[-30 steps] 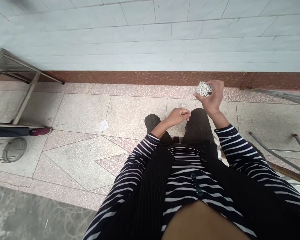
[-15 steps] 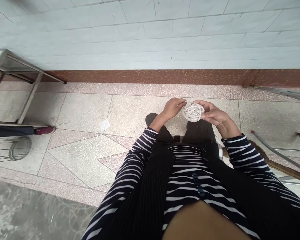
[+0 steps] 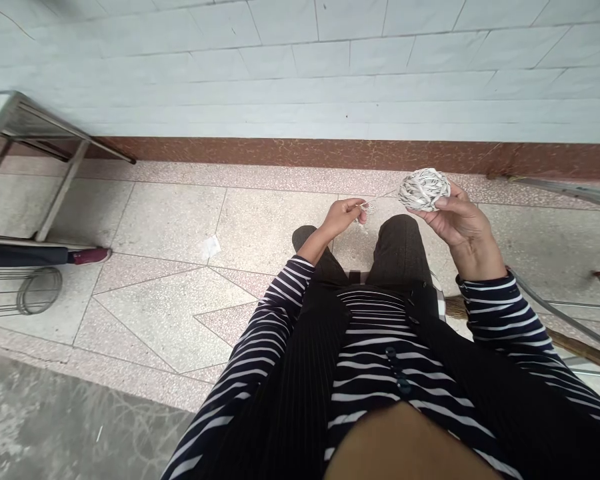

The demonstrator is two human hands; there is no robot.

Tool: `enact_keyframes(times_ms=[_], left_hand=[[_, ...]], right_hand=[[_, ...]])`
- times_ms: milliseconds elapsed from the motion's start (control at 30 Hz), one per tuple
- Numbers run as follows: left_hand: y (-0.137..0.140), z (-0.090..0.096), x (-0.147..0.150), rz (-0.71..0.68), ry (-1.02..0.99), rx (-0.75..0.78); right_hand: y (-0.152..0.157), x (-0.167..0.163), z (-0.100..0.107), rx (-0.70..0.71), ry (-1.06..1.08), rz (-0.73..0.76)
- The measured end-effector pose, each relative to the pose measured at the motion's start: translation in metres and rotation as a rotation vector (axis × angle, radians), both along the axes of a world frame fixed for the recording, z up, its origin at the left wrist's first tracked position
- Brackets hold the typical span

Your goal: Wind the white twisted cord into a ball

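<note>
A whitish ball of twine, with darker flecks between its strands, is held up by my right hand, thumb and fingers around its right side and underside. From the ball a thin strand runs left to my left hand. The left fingers are closed in a pinch on that strand, and a small loose tangle of twine hangs by the fingertips. Both hands are in the air over the floor, just beyond my knees.
A white tiled wall with a brown base strip rises ahead. At left stand a metal-legged table, another person's shoe and a wire rack. A white scrap lies on the floor. Metal tubes and a broom handle are at right.
My right hand has moved up and to the right with the ball, away from my left hand. The strand between them is now stretched longer. My left hand has barely moved.
</note>
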State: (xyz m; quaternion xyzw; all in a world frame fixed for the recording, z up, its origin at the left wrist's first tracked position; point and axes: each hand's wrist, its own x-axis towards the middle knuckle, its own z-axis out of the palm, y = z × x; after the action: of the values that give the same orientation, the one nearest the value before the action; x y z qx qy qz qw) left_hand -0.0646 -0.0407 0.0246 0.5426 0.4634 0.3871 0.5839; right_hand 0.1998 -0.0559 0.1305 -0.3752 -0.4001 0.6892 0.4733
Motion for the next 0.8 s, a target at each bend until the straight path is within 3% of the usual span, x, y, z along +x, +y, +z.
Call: enact_keyframes(times_ms=[200,333,533,667,800], left_hand=[[-0.004,-0.001,-0.008,-0.097,0.218,0.056],[-0.002,0.001,0.012,-0.05,0.061,0.139],[-0.001,0.029,0.033,-0.05,-0.009,0.228],[-0.006,0.034,0.023,-0.104,0.025,0.214],[-0.014,0.019,0.003,-0.211,0.097,0.116]], right_hand=[[-0.005,-0.006,0.011,-0.007,-0.002,0.011],[-0.001,-0.022,0.016,0.014,-0.02,0.042],[0.003,-0.039,0.019,0.026,-0.04,0.015],[0.013,-0.032,0.019,0.016,-0.048,-0.11],[0.024,-0.019,0.024,0.061,-0.04,-0.319]])
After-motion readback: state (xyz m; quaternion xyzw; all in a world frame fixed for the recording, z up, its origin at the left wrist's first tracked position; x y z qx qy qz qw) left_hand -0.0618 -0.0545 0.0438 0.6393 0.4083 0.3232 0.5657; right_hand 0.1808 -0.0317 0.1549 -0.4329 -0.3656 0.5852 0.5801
